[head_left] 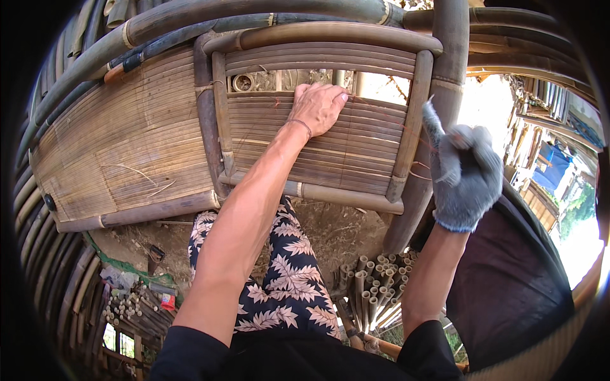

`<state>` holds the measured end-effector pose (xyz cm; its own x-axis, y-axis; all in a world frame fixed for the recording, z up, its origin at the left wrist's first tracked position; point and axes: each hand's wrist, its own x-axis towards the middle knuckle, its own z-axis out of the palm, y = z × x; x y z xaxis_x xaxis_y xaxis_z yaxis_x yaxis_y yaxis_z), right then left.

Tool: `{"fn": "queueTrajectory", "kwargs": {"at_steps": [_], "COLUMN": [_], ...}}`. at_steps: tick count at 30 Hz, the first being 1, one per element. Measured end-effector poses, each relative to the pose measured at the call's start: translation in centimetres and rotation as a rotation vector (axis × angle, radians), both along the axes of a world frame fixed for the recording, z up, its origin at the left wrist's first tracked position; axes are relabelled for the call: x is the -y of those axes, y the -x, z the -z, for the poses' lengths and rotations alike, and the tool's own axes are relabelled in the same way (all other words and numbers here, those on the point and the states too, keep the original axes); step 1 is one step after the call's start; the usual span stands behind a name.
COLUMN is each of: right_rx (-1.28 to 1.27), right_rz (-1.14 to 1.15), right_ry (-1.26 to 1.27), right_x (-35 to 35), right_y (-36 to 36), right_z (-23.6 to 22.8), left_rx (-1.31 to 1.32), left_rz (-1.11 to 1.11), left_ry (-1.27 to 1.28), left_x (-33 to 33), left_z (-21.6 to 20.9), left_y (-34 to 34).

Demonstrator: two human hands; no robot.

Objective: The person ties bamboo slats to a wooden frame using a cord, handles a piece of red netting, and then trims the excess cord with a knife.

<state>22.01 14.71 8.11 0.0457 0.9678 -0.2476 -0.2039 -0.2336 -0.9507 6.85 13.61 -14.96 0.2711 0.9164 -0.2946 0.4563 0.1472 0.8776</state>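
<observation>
My bare left hand [319, 108] has its fingers wrapped over the upper edge of a panel of thin bamboo slats [305, 146]. The slats are set inside a bamboo pole frame [356, 198], with a gap above them and more slats higher up. To the right of the frame, my right hand [467, 171] is raised in a grey knitted glove, fingers curled and one digit pointing up. A thin red string [416, 134] runs from the slats to the glove; the curled fingers hide its end. Its grip there is partly hidden.
A slatted bamboo seat [133, 146] adjoins the frame on the left. One thick upright pole [450, 70] stands beside the right hand. Cut bamboo tubes [375, 286] are bundled below, and a dark cloth [508, 279] hangs at the lower right. Bamboo poles curve along the left.
</observation>
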Motion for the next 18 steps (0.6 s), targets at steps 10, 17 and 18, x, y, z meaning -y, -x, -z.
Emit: {"fn": "queueTrajectory", "kwargs": {"at_steps": [10, 17, 18], "right_rx": [1.201, 1.485, 1.573], "right_rz": [-0.761, -1.183, -1.215], "right_ry": [0.27, 0.109, 0.3], "right_x": [8.2, 9.2, 9.4], "right_y": [3.8, -4.7, -7.6], "right_z": [3.3, 0.3, -0.4], "left_rx": [-0.01, -0.052, -0.064], "left_rz": [-0.046, -0.074, -0.077], "left_ry": [-0.143, -0.204, -0.216], "left_x": [0.9, 1.5, 1.1], "left_z": [0.5, 0.7, 0.6], "left_y": [-0.1, 0.2, -0.3]}}
